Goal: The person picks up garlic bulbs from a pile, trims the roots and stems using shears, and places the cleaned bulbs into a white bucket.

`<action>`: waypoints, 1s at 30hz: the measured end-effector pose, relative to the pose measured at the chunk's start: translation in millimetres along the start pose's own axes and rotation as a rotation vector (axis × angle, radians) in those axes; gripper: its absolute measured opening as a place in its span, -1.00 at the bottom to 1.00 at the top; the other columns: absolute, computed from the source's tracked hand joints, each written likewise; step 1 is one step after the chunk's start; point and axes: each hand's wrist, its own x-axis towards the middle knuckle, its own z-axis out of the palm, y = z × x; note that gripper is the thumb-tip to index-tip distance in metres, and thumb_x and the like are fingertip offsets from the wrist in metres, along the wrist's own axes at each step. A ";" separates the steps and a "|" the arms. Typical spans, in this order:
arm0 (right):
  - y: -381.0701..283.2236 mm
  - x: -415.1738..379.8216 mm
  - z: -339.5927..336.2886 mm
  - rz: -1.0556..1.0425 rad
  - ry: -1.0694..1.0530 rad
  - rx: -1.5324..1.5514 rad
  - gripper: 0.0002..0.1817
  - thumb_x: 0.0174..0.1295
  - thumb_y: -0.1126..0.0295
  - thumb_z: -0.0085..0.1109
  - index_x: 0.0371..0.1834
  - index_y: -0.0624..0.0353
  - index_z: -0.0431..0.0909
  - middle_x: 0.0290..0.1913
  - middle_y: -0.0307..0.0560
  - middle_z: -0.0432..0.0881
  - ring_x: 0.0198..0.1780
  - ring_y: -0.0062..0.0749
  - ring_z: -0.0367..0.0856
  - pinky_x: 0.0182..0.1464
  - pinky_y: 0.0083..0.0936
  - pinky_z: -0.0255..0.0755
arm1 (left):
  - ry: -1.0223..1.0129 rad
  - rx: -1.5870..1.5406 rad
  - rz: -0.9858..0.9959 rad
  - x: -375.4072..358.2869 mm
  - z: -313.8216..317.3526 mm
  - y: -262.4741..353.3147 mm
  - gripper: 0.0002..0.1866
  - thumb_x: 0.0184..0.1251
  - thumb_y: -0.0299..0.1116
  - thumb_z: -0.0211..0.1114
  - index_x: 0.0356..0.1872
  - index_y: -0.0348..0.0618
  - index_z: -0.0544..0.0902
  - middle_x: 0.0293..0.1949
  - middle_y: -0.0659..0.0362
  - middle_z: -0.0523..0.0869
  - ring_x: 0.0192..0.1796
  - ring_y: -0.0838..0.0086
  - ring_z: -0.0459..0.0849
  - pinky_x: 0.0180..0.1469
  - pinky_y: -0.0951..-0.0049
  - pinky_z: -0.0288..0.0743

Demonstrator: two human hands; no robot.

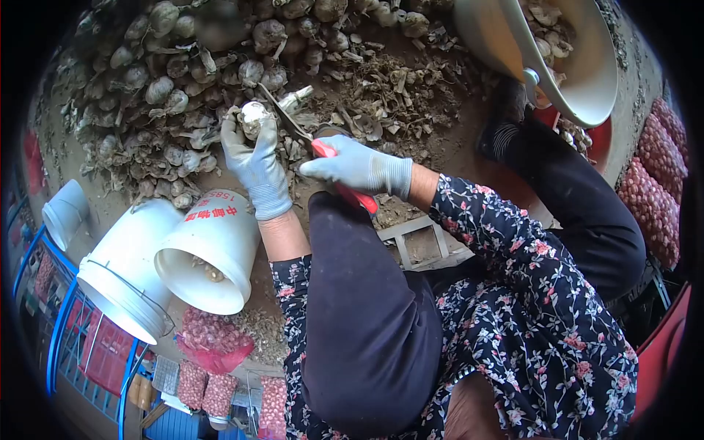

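Observation:
My left hand [257, 163], in a pale grey glove, is closed around a whitish garlic bulb [254, 117] held up at its fingertips. My right hand [353, 166], gloved too, grips pruning shears with red handles [358, 199]. Their dark blades [287, 122] point up and left and reach right beside the bulb. A pale garlic stem [297, 98] lies just past the blades in this view. Beyond both hands spreads a large heap of garlic bulbs [158, 91] with dry stalks.
Trimmed stalks and husks [400, 84] litter the ground ahead. A white bucket [246, 253] lies tipped at left, with another white bucket [132, 257] beside it. At upper right a large pale bucket [598, 81] holds garlic. Red net sacks [655, 209] line the right edge.

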 end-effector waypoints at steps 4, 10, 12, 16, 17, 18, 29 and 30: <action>15.1 -16.0 -1.3 0.101 0.203 -0.116 -0.64 0.22 0.13 0.19 -0.43 0.26 0.43 -0.54 -0.11 0.52 -0.42 -0.44 0.54 -0.33 -0.41 0.42 | -0.196 -0.679 -0.261 2.5 -16.9 -2.0 -0.44 0.17 -0.63 0.12 0.24 0.01 0.41 0.14 0.02 0.56 0.10 0.17 0.62 0.04 0.10 0.60; -7.0 -37.0 -27.1 0.007 0.255 -0.800 -0.59 0.16 0.11 0.16 -0.16 0.25 0.39 -0.30 0.22 0.60 -0.17 0.08 0.61 -0.14 -0.19 0.47 | -0.199 -0.692 -0.320 -4.6 -19.0 -2.3 -0.45 0.12 -0.66 0.17 0.20 -0.07 0.45 0.11 0.06 0.58 0.09 0.22 0.61 0.09 0.18 0.54; -13.6 -37.9 -33.9 -0.117 0.299 -1.073 -0.58 0.17 0.11 0.17 -0.11 0.20 0.36 -0.28 0.13 0.58 -0.18 0.01 0.61 -0.12 -0.19 0.47 | -0.139 -0.389 -0.237 -5.5 -14.6 -1.0 -0.31 -0.03 -0.72 0.25 0.25 -0.21 0.36 0.05 0.06 0.56 0.03 0.32 0.58 0.12 0.34 0.51; -26.4 -38.1 -39.4 -0.088 0.276 -1.363 -0.50 0.14 0.02 0.17 -0.05 0.19 0.39 -0.21 0.04 0.59 -0.15 -0.12 0.62 -0.09 -0.17 0.44 | -0.192 0.404 0.045 -8.9 -7.1 26.8 -0.08 -0.16 -0.63 0.28 0.37 -0.24 0.10 0.13 -0.07 0.46 0.08 0.36 0.51 0.17 0.45 0.43; -25.2 -37.4 -38.3 -0.087 0.273 -1.360 -0.50 0.14 0.02 0.17 -0.05 0.19 0.39 -0.21 0.04 0.59 -0.15 -0.12 0.62 -0.09 -0.17 0.44 | -0.192 0.407 0.041 -11.1 -6.5 27.4 -0.08 -0.16 -0.63 0.28 0.37 -0.24 0.10 0.13 -0.07 0.46 0.08 0.36 0.51 0.17 0.45 0.43; -24.3 -35.9 -36.5 -0.092 0.268 -1.364 -0.49 0.12 0.02 0.19 -0.05 0.20 0.39 -0.21 0.04 0.59 -0.14 -0.12 0.63 -0.09 -0.18 0.44 | -0.217 0.491 0.112 -12.3 -5.7 27.3 -0.02 -0.19 -0.65 0.29 0.39 -0.22 0.03 0.14 -0.09 0.44 0.11 0.33 0.50 0.17 0.43 0.43; -21.6 -42.1 -20.5 -0.006 0.254 -1.213 -0.47 0.17 0.00 0.10 -0.01 0.23 0.37 -0.16 0.11 0.59 -0.07 -0.10 0.62 0.00 -0.18 0.41 | -0.129 0.539 0.254 -16.0 9.0 29.6 -0.03 -0.16 -0.77 0.21 0.39 -0.22 -0.03 0.21 -0.15 0.37 0.17 0.24 0.47 0.21 0.37 0.43; -20.1 -42.7 -20.9 -0.001 0.224 -1.193 -0.49 0.18 0.01 0.09 -0.02 0.23 0.37 -0.17 0.11 0.60 -0.08 -0.10 0.63 -0.02 -0.19 0.43 | -0.139 0.600 0.307 -15.3 4.8 23.5 0.03 -0.13 -0.63 0.42 0.41 -0.22 -0.02 0.18 -0.09 0.43 0.15 0.24 0.50 0.22 0.37 0.41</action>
